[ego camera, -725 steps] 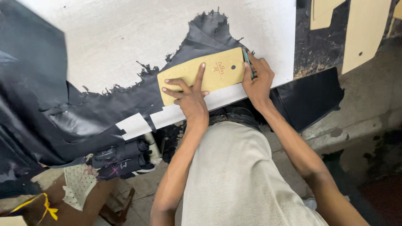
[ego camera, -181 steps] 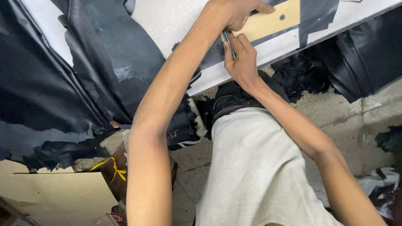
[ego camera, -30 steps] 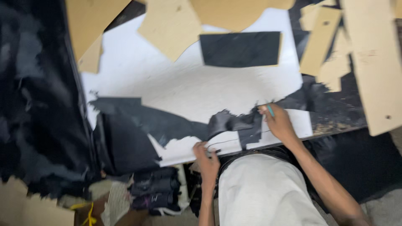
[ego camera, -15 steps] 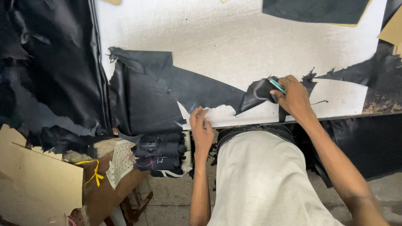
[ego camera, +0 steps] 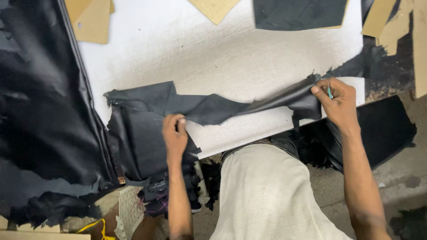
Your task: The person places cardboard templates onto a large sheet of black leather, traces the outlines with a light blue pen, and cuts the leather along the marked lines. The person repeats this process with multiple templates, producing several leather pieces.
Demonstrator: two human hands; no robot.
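Black leather scrap (ego camera: 213, 109) is best drawn flat across the white cutting board (ego camera: 231, 58), pinned at its near edge by the closed left hand (ego camera: 175, 138) and gripped, together with a teal-handled knife (ego camera: 329, 92), by the right hand (ego camera: 339, 103).

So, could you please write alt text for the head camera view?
A person's left hand and right hand stretch a ragged black leather piece over a white cutting board; the right hand also holds a thin teal tool. Tan card templates lie at the board's far edge.

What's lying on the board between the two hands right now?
In the head view, the black leather scrap stretches from the left hand to the right hand, over the white board.
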